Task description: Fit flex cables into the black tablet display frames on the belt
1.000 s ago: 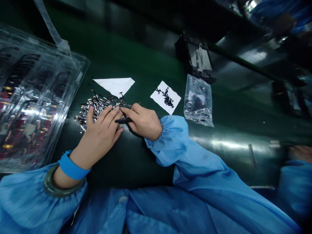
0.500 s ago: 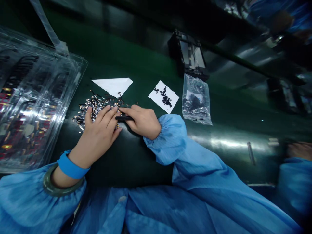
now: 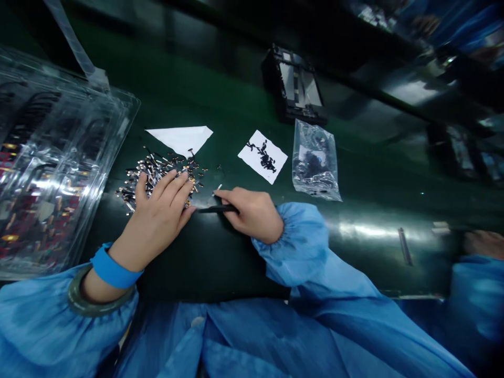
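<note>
My left hand [image 3: 157, 210] lies with fingers spread over a heap of small parts [image 3: 151, 170], short black, white and silver strips with gold ends. Its fingertips rest on the heap's near right side and hide part of it. To the right, my right hand [image 3: 250, 212] is closed around a slim black tool [image 3: 216, 209] that looks like tweezers, its tip pointing left towards my left thumb. The right index fingertip touches a small loose part [image 3: 218, 189] on the green table, apart from the heap. Several tiny pieces lie between heap and hand.
Behind the heap lies a folded white paper [image 3: 181, 137]. A white sheet [image 3: 248, 155] bears small black pieces, beside a clear plastic bag [image 3: 317, 181]. A black box [image 3: 293, 107] stands behind. Clear trays [image 3: 118, 113] fill the left. Another person's hand [image 3: 484, 244] is at far right.
My right hand has moved right and a little nearer to me, away from the heap, with the black tool. A small part now lies at its index fingertip. The left hand has stayed on the heap.
</note>
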Tool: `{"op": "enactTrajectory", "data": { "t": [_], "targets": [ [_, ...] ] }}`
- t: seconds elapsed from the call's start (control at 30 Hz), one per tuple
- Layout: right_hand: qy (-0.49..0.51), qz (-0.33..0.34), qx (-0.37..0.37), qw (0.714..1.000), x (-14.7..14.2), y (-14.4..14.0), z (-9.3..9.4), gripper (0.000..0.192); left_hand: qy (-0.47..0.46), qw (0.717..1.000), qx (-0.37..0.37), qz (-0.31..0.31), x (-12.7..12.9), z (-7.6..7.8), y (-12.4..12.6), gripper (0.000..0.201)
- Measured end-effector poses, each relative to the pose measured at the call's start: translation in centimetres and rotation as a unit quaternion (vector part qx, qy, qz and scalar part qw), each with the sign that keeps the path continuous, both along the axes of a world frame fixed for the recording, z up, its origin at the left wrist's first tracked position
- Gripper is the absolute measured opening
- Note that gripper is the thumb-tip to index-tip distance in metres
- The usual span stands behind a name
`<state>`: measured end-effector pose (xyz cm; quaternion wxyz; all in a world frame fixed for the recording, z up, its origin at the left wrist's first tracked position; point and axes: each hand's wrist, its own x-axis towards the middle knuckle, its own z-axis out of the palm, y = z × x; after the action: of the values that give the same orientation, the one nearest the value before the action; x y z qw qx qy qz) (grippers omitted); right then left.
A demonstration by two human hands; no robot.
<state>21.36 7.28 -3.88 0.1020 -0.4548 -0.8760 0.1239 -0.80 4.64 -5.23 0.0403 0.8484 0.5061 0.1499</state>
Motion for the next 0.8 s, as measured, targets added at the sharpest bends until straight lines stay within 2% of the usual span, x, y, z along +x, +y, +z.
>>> {"op": "enactTrajectory", "data": {
  "t": [0.13,0.27,0.33,0.43,0.5,0.57,0.63,0.8],
  "targets": [
    [-0.015,0.040,-0.019,0.999,-1.7,-0.9,-0.9,0.043,-0.003,1.000,0.013,-0.006,-0.2,-0.2,0.0,0.043],
    [0.013,0.055,-0.043,0.997,-2.3,-0.4,-0.5,0.040,0.000,1.000,0.022,-0.013,-0.3,-0.3,0.2,0.043],
    [0.046,0.005,-0.030,0.998,-1.2,0.3,-0.2,0.036,0.004,1.000,0.021,-0.011,-0.3,-0.2,0.2,0.042],
    [0.094,-0.142,0.030,0.985,1.9,1.8,0.3,0.029,0.003,1.000,0.022,-0.007,-0.3,-0.1,0.3,0.042],
    [0.087,-0.237,0.053,0.966,3.9,3.0,0.5,0.024,0.006,1.000,0.025,-0.009,-0.3,-0.1,0.3,0.043],
    [0.046,-0.298,0.047,0.952,5.4,3.9,0.6,0.022,0.013,0.999,0.028,-0.011,-0.3,-0.1,0.2,0.044],
    [0.004,-0.319,0.032,0.947,6.1,4.5,0.4,0.020,0.016,0.999,0.030,-0.012,-0.3,-0.1,0.2,0.044],
    [-0.034,-0.316,0.028,0.948,5.7,5.0,-0.3,0.021,0.010,1.000,0.026,-0.011,-0.3,-0.2,0.2,0.045]
  ]
}}
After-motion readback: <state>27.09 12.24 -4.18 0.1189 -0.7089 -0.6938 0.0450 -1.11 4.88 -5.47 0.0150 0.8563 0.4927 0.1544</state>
